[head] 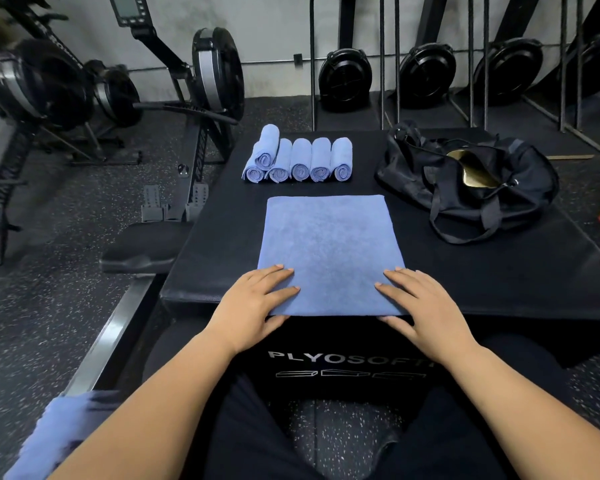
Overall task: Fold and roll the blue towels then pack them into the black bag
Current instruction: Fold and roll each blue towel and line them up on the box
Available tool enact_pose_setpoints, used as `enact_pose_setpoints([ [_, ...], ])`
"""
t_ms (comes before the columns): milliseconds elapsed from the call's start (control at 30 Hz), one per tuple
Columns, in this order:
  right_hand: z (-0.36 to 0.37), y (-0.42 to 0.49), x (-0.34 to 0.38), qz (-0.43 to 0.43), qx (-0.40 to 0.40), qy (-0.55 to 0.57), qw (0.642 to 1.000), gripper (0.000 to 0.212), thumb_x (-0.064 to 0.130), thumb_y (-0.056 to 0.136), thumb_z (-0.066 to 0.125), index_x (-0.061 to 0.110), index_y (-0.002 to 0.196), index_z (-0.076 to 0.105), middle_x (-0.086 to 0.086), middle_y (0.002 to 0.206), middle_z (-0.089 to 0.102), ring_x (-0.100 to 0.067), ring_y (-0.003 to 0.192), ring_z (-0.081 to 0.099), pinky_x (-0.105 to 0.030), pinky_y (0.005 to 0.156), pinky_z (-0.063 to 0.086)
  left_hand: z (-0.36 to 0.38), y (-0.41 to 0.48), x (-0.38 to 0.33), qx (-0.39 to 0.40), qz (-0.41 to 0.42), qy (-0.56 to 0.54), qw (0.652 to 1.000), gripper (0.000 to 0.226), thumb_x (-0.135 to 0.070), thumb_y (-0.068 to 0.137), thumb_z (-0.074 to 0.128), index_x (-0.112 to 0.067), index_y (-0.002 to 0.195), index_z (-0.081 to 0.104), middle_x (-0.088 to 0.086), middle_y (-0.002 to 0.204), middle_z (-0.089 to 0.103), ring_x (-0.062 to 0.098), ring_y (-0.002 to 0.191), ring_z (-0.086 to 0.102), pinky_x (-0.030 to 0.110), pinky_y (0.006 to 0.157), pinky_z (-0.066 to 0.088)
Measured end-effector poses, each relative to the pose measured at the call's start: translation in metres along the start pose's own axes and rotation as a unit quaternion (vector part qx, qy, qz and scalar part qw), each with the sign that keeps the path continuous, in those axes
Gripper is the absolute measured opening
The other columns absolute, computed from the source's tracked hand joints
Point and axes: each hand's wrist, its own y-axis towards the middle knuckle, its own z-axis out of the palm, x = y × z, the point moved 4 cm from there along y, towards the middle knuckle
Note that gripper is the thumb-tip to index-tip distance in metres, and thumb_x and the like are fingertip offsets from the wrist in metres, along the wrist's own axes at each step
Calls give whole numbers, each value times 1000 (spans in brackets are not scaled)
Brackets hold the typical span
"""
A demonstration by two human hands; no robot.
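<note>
View from the head, looking down over a gym floor. A rowing machine (187,98) stands at left, and further rowers (426,74) are stored upright against the back wall. The tabletop (499,271) is the top face of a black padded plyo box lettered PLYOSOFT on its near side.

The black duffel bag (520,181) lies slumped on the far right of the tabletop, its zip open on a gold-coloured lining and its straps trailing toward the viewer.

A folded blue towel (331,251) lies flat at the centre, its near edge level with the tabletop's near edge. Beyond it, left of the bag and apart from it, six rolled blue towels (300,161) lie with their spiral ends toward the viewer: five side by side and one stacked on the leftmost pair.

A blurred heap of blue towelling (56,434) sits at lower left.

The left grip (253,299) and right grip (420,303) lie palm down with fingers straight and spread, each pressing a near corner of the flat towel and clasping nothing.
</note>
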Motion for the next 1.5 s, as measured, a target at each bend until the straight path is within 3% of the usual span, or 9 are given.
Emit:
enact_pose_setpoints([
  [167,-13,-8,-5,76,-74,78,991,30,43,99,68,21,118,78,5,134,69,-20,133,59,-45,112,45,-16,-8,3,-92,-29,-30,995,23,-35,98,71,-21,114,79,-1,140,66,26,134,58,43,108,46],
  [333,-24,-16,-15,202,-117,154,960,15,26,91,78,25,107,81,15,113,75,-10,124,63,-35,107,49,-29,-13,10,-106,-120,-90,983,19,-40,100,68,-24,102,78,-18,114,71,15,115,63,41,95,50],
  [567,-30,-17,-14,332,-94,252,904,14,29,93,78,35,106,81,14,120,69,-1,116,61,-28,99,46,-37,-24,14,-94,-296,-229,923,7,-32,96,76,-39,97,77,-26,98,71,3,109,60,21,93,47],
  [767,-37,-15,-9,346,-98,275,892,11,34,98,71,45,100,75,10,103,69,-2,98,66,-30,92,47,-38,-29,20,-105,-367,-314,869,5,-33,98,73,-34,96,78,-11,86,76,9,85,70,32,84,56],
  [900,-38,-17,-5,372,-117,310,867,4,37,95,74,35,97,78,6,93,73,-14,92,68,-34,86,53,-43,-29,16,-120,-384,-354,844,7,-29,98,74,-30,95,79,-3,84,77,14,85,72,26,84,54],
  [1000,-44,-10,-5,378,-126,351,847,3,32,94,77,33,91,78,11,82,76,-10,84,70,-29,80,53,-44,-27,17,-127,-394,-389,823,8,-27,99,73,-26,96,80,-6,88,79,10,87,74,25,87,55],
  [1233,-48,30,-25,386,-111,380,833,3,30,94,78,27,95,80,12,85,79,-7,89,73,-31,88,54,-53,13,34,-133,-406,-383,819,12,-26,101,70,-23,94,79,-11,72,72,2,60,59,14,62,47],
  [1433,-44,80,-54,413,-87,364,830,9,31,94,78,23,97,81,10,80,78,-13,87,72,-28,82,53,-50,62,69,-123,-425,-370,817,13,-31,100,70,-25,90,77,-13,72,72,0,63,60,22,69,48],
  [1500,-37,95,-65,431,-79,366,821,9,33,93,79,24,95,81,8,80,78,-15,87,74,-38,88,59,-46,78,81,-119,-432,-365,816,13,-32,99,71,-25,90,77,-12,73,71,2,62,59,25,69,48],
])
